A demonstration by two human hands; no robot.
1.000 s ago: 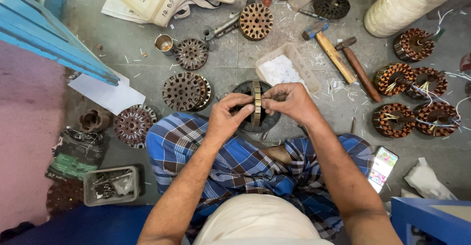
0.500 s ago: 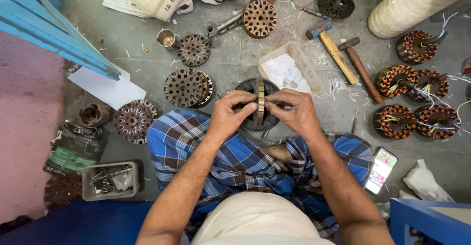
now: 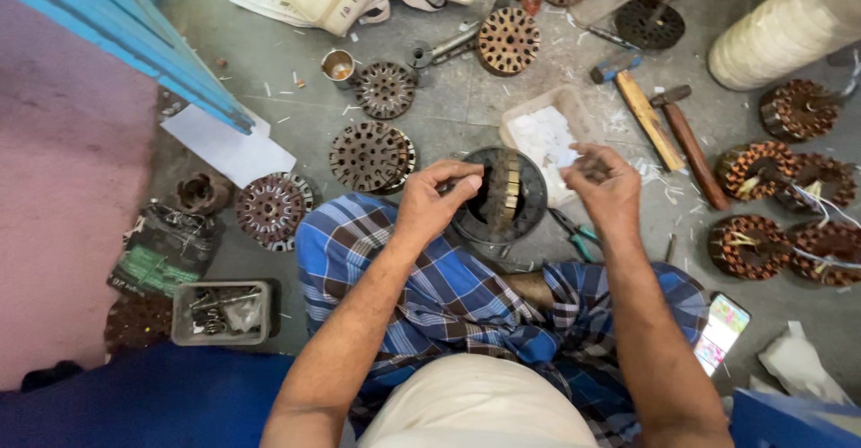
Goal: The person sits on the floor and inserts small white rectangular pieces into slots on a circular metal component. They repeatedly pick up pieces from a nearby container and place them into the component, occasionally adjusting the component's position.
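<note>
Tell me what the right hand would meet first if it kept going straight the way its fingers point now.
The right hand points up and left in the picture, toward the shallow white tray just past its fingertips. That tray would probably come first, though how high the hand is above it is unclear.

Lit phone screen point(image 3: 722, 331) by the right knee; dark green-labelled packet point(image 3: 161, 252) far left, on floor.

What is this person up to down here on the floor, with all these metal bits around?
A person sits on the floor. The left hand holds a slotted motor core on edge over a dark round housing. The right hand is lifted beside a white tray. Two hammers and copper-wound cores lie nearby.
</note>
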